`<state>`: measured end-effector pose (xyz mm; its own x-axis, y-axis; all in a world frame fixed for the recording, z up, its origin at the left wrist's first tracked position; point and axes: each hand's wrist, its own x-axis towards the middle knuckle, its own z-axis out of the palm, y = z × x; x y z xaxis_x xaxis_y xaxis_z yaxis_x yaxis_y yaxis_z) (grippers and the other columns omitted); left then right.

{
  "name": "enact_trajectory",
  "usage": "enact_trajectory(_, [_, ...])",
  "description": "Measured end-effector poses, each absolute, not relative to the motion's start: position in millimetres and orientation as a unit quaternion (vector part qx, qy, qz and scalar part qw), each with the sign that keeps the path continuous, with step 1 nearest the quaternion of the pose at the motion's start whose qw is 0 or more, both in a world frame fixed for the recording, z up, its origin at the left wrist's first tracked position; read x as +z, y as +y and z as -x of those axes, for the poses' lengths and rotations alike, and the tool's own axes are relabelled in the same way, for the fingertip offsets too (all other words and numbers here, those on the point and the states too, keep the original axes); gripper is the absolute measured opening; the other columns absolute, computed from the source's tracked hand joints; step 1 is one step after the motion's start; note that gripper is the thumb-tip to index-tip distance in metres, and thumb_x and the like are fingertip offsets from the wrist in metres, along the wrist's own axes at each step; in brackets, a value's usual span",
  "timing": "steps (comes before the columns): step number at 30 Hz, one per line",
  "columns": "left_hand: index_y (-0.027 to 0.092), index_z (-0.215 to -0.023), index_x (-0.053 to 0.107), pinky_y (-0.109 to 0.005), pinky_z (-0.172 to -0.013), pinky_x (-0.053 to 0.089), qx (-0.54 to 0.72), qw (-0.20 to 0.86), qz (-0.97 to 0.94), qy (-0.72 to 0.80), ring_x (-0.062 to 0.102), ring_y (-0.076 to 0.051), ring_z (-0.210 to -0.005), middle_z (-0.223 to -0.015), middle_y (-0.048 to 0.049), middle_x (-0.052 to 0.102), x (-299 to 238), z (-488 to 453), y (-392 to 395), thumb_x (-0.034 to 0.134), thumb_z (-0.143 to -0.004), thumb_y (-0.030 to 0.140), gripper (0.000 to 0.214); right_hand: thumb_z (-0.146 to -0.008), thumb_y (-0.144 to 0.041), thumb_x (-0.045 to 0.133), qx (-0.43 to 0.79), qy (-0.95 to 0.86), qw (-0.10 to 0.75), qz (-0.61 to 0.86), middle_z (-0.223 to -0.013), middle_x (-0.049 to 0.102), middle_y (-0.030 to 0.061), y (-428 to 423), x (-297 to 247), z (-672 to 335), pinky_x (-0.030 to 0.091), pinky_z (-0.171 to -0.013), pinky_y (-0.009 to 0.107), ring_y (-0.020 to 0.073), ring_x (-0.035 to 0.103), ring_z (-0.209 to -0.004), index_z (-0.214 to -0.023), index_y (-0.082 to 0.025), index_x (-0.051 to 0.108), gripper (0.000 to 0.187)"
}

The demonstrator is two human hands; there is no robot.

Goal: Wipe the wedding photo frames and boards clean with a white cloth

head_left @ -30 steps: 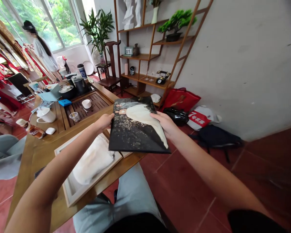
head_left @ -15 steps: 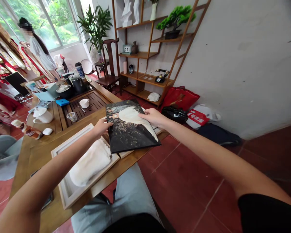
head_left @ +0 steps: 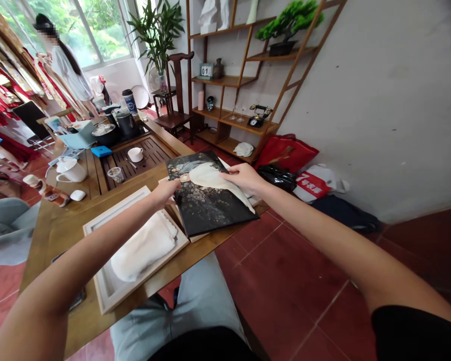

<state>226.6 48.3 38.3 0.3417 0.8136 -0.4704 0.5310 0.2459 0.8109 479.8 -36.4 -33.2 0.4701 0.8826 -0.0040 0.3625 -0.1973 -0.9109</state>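
Between both my hands is a photo album, a thin, stiff rectangle with a black cover showing a figure in a pale dress and small blossoms. My left hand grips its left edge, and part of those fingers is hidden behind it. On the upper right edge my right hand is closed, thumb on top. The album lies over a light wooden box part that it mostly covers. Left of it, an open shallow wooden box holds a folded white cloth.
The wooden table carries a tea tray with a white cup, a white teapot and a bottle. Bags lie on the floor by the shelf. A person stands near the window.
The album has come down slightly onto the box part, with both hands still holding it. My view has shifted a little to the left.
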Motion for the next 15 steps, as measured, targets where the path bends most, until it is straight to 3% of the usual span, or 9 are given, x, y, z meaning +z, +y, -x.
enact_trajectory(4, [0.016,-0.084,0.062,-0.029,-0.064,0.058,0.111,0.551,-0.600,0.569,0.057,-0.015,-0.061,-0.072,-0.0023,0.059,42.9,-227.6,44.3,0.065,-0.080,0.018,0.005,-0.080,-0.031,0.078,0.248,-0.446,0.429,0.745,-0.095,0.080,0.0118,-35.1,-31.9,-483.8,0.056,-0.083,0.034,0.0228,0.071,-0.083,-0.101,-0.012,0.080,0.028])
enact_trajectory(8, [0.016,-0.089,0.061,-0.022,-0.064,0.055,0.113,0.548,-0.598,0.574,0.060,-0.015,-0.067,-0.078,-0.0033,0.060,46.7,-225.2,41.6,0.065,-0.076,0.020,0.015,-0.082,-0.032,0.076,0.232,-0.468,0.395,0.756,-0.094,0.080,0.0119,-31.9,-29.8,-487.2,0.056,-0.084,0.035,0.0244,0.073,-0.084,-0.100,-0.012,0.081,0.027])
enact_trajectory(15, [0.016,-0.096,0.061,-0.028,-0.076,0.059,0.113,0.578,-0.582,0.561,0.068,-0.020,-0.083,-0.097,-0.0102,0.066,44.7,-219.8,35.7,0.063,-0.078,0.025,0.020,-0.081,-0.032,0.074,0.181,-0.506,0.353,0.766,-0.089,0.080,0.0111,-24.0,-27.7,-487.6,0.057,-0.084,0.038,0.0261,0.074,-0.082,-0.101,-0.014,0.081,0.027])
